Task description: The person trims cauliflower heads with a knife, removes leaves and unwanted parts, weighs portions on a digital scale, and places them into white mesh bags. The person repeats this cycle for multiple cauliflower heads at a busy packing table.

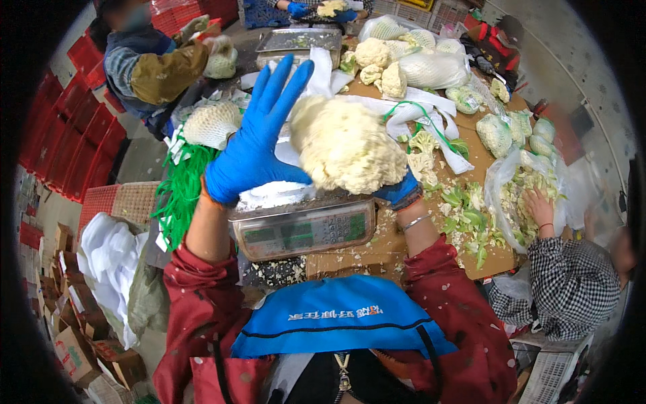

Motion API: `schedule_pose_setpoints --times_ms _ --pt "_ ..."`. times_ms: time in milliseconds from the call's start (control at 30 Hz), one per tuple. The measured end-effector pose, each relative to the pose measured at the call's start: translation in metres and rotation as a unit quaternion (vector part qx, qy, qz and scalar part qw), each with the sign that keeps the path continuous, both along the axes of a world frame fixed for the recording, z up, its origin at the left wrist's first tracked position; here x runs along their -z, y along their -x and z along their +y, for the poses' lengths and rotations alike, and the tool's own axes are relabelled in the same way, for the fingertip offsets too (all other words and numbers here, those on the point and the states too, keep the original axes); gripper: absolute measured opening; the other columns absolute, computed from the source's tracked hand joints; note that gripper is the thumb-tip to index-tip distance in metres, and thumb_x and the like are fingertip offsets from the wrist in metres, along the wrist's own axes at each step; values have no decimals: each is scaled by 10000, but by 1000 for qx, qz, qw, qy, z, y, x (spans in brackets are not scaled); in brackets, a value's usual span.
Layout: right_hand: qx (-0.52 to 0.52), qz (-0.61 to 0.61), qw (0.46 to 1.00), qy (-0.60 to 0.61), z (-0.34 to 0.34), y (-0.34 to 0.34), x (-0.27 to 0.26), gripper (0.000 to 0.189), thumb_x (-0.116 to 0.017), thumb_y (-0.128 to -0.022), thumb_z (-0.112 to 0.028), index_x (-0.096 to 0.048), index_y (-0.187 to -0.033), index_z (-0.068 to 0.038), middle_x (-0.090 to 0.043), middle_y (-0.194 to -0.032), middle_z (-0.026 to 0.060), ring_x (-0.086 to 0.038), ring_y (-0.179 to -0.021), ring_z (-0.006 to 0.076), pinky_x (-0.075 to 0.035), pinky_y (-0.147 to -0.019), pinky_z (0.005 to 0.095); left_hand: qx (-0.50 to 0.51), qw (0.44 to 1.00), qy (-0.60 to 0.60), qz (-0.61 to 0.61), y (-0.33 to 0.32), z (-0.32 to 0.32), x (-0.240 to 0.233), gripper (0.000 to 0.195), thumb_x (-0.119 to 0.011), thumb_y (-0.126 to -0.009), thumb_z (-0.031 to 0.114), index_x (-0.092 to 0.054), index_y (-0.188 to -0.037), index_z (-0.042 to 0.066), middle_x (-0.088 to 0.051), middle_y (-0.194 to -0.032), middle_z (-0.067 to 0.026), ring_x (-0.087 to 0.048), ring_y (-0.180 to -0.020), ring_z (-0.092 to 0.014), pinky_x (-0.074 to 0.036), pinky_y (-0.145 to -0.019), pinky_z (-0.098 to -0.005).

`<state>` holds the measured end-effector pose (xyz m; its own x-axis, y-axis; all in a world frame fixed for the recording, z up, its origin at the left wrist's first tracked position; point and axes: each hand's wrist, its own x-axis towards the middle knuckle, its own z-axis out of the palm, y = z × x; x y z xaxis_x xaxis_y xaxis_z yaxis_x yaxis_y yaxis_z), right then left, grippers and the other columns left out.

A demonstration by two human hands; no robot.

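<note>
A large head of cauliflower, slightly blurred, is held up above a weighing scale. My right hand, in a blue glove, grips it from its lower right side; most of the fingers are hidden behind it. On the other side my left hand, also blue-gloved, is raised with its fingers spread wide. No object shows in that palm, and whether the thumb touches the cauliflower I cannot tell. Just left of that hand lies a cauliflower in white foam netting, above a bunch of green ties.
Unwrapped cauliflower heads, white netting sleeves and netted heads lie across the table. Trimmed leaves litter the cardboard. At right, a person's hand reaches into a plastic bag. Others work around the table.
</note>
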<state>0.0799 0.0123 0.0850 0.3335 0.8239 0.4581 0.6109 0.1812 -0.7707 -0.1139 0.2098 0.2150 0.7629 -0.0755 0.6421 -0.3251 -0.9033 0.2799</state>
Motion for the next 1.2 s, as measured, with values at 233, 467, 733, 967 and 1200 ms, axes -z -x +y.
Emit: schedule_pose_setpoints --times_ms 233,467,733,967,1200 --pt "-147 515 828 167 -4 -5 -32 884 -362 -873 -757 -431 -1376 -33 -703 -999 139 -689 -650 171 -557 -515 261 126 901 408 83 12 17 33 1093 -850 -646 181 -213 -1529 77 -213 -1581 -83 -275 -1420 -216 -229 -1161 -365" --pt "-119 484 854 150 -1 3 -42 779 -414 -914 -675 -479 -1323 -15 -700 -934 159 -677 -640 168 -550 -538 272 100 630 769 45 15 26 101 638 -575 -933 375 -381 -1446 50 -480 -1421 -113 -500 -1267 -235 -403 -1061 -380" --pt "-61 418 896 137 3 -2 -63 482 -504 -964 -477 -610 -1071 -19 -689 -760 101 -621 -543 140 -472 -479 235 201 477 855 38 2 34 121 614 -481 -962 462 -415 -1427 67 -508 -1404 -106 -530 -1243 -274 -420 -1052 -430" --pt "-75 424 897 101 12 4 -62 458 -506 -984 -414 -582 -1214 -25 -647 -669 63 -582 -475 109 -414 -406 200 254 435 863 22 -9 35 126 563 -386 -982 445 -441 -1408 81 -502 -1407 -115 -522 -1249 -280 -410 -1064 -454" --pt "-21 435 894 108 19 4 -53 392 -533 -977 -383 -626 -1145 -42 -619 -657 22 -563 -505 89 -402 -432 188 248 410 877 37 -1 35 125 658 -470 -944 520 -426 -1424 72 -467 -1436 -141 -482 -1286 -320 -375 -1086 -469"
